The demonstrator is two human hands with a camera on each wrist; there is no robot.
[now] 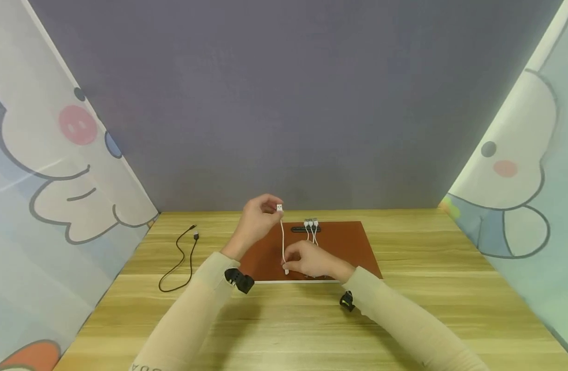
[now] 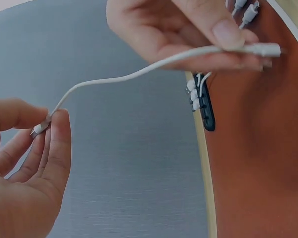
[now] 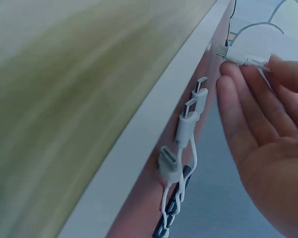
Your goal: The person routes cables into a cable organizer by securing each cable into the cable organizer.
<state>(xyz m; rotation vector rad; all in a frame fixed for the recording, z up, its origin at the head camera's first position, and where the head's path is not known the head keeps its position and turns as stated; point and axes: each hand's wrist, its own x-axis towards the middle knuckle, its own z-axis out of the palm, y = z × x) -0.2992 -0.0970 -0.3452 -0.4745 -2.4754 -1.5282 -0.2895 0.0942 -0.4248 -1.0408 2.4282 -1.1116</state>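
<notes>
A short white USB cable point(image 2: 124, 78) is stretched between my two hands above the brown mat point(image 1: 341, 247). My left hand point(image 1: 260, 219) pinches its USB-A end point(image 1: 279, 207), held high near the grey wall. Lower down, my right hand point(image 1: 309, 258) grips the other end between thumb and fingers; its small plug point(image 3: 233, 54) sticks out past the fingertips in the right wrist view. Behind the right hand, a black cable holder point(image 2: 207, 113) lies near the mat's far edge. Several white cables point(image 1: 311, 226) sit in it, their other plugs point(image 3: 187, 124) lying toward the mat's near edge.
A black USB cable point(image 1: 179, 263) lies loosely curved on the wooden table point(image 1: 428, 268), left of the mat. A grey wall point(image 1: 293, 103) rises behind the table. Cartoon-printed panels point(image 1: 511, 170) close in both sides.
</notes>
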